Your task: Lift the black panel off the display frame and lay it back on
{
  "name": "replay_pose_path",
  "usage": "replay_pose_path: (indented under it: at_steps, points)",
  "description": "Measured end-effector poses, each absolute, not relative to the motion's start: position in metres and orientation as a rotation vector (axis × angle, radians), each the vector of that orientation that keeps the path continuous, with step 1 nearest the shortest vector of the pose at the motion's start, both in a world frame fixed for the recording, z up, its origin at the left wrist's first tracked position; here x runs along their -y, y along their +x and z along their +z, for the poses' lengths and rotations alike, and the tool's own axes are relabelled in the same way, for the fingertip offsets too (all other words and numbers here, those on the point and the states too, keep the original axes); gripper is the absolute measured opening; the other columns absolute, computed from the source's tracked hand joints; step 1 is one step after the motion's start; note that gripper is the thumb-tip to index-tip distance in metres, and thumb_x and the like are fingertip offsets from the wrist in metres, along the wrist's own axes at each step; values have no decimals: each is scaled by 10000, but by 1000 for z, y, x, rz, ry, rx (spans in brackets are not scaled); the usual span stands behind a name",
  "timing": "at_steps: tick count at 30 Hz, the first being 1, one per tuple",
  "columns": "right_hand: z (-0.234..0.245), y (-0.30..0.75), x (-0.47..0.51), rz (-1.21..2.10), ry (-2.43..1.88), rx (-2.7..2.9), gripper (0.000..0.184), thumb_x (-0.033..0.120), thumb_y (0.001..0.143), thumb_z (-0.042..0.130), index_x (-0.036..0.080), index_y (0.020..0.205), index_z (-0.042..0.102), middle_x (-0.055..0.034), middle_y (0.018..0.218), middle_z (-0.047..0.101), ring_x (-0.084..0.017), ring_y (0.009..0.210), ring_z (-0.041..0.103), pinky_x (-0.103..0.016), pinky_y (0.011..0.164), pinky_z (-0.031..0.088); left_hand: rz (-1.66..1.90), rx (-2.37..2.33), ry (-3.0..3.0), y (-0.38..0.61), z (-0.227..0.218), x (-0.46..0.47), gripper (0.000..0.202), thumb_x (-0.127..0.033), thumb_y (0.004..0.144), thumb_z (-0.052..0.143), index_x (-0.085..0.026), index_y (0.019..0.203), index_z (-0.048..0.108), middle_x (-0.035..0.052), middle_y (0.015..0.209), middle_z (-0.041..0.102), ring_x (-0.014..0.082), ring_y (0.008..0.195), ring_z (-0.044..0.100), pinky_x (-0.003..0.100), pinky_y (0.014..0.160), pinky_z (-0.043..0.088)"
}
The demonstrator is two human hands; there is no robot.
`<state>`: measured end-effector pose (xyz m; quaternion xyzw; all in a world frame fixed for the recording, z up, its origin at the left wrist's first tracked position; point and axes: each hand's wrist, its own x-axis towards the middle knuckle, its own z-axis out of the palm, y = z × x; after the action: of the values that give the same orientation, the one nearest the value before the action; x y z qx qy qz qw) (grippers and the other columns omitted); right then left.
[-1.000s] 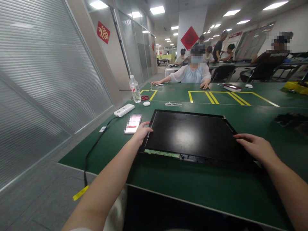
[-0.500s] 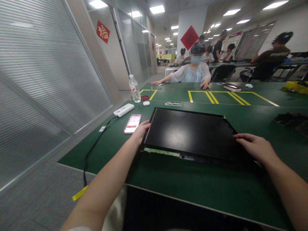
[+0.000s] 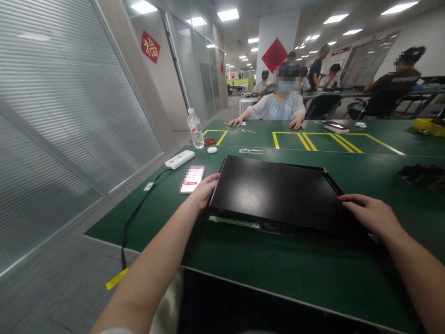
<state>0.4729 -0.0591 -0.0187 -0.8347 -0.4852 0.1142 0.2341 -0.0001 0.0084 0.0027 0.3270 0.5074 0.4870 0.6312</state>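
Note:
A black LCD screen panel (image 3: 271, 190) lies in front of me over a dark frame, its left part standing slightly proud of it. Along the near edge a green circuit board strip (image 3: 234, 222) shows. My left hand (image 3: 206, 188) grips the panel's left edge, with some fingertips hidden by it. At the right edge, my right hand (image 3: 370, 211) pinches the panel's side between thumb and fingers. Just left of my left hand lies a phone (image 3: 192, 179) with a lit screen.
On the green table (image 3: 156, 213) are a white power bank (image 3: 180, 159) with a black strap, a water bottle (image 3: 195, 128), red-handled scissors (image 3: 210, 141), a white earbud case (image 3: 212, 150) and small metal pieces (image 3: 251, 150). Dark items (image 3: 422, 178) lie at right. A person (image 3: 283, 105) sits opposite.
The screen panel's surface has risen and tilted over its frame, most at the left. Across the table, the person's hand has shifted right and thin pieces now lie beside it.

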Motion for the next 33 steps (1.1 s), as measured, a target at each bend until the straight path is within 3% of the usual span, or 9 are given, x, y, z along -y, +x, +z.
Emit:
replay_pose_path:
  at_steps: [6, 11, 16, 21, 25, 29, 33]
  points:
    - [-18, 472, 60, 299, -2274, 1343, 391, 462, 675, 575, 284, 914, 829, -68, 1006, 778, -305, 925, 674, -399, 790, 499, 1164, -1206, 828, 0, 0, -9, 399, -142, 802, 777, -144, 1195, 701, 52, 753, 767, 165, 584, 700, 257, 568, 562]
    - [-19, 473, 60, 282, -2282, 1349, 367, 453, 693, 575, 291, 909, 824, -66, 1001, 773, -300, 926, 671, -393, 778, 497, 1196, -1264, 897, -2, -4, -11, 350, -172, 672, 847, -155, 1011, 762, 64, 839, 792, 174, 666, 715, 276, 656, 575]
    - [-22, 476, 58, 298, -2291, 1363, 355, 440, 713, 580, 287, 923, 823, -62, 917, 762, -283, 854, 666, -383, 740, 491, 1203, -1306, 980, -5, -7, -13, 295, -111, 551, 773, -171, 840, 783, 44, 789, 785, 191, 682, 700, 296, 668, 560]
    - [-26, 479, 60, 268, -2232, 1381, 312, 446, 714, 610, 295, 893, 817, -54, 845, 750, -268, 763, 657, -371, 662, 481, 1176, -1388, 1005, -4, -9, -13, 263, -168, 529, 715, -173, 779, 798, 40, 660, 746, 220, 649, 672, 341, 674, 545]
    - [-27, 480, 60, 274, -2232, 1375, 321, 454, 712, 621, 287, 903, 817, -58, 815, 740, -257, 720, 645, -358, 628, 468, 1200, -1482, 1103, -5, -14, -14, 202, -284, 542, 779, -185, 718, 785, 51, 681, 749, 256, 741, 691, 375, 767, 537]
    - [-23, 477, 60, 291, -2245, 1382, 322, 443, 718, 621, 284, 915, 820, -55, 805, 737, -251, 719, 641, -353, 640, 465, 1222, -1522, 1254, -8, -21, -16, 309, -381, 505, 876, -188, 728, 785, 68, 774, 777, 280, 856, 702, 395, 882, 507]
    - [-17, 472, 62, 317, -2276, 1361, 314, 421, 726, 622, 280, 919, 825, -51, 785, 730, -248, 724, 638, -354, 660, 468, 1181, -1507, 1297, -8, -22, -15, 401, -434, 513, 902, -171, 797, 799, 80, 799, 777, 265, 817, 692, 378, 816, 510]
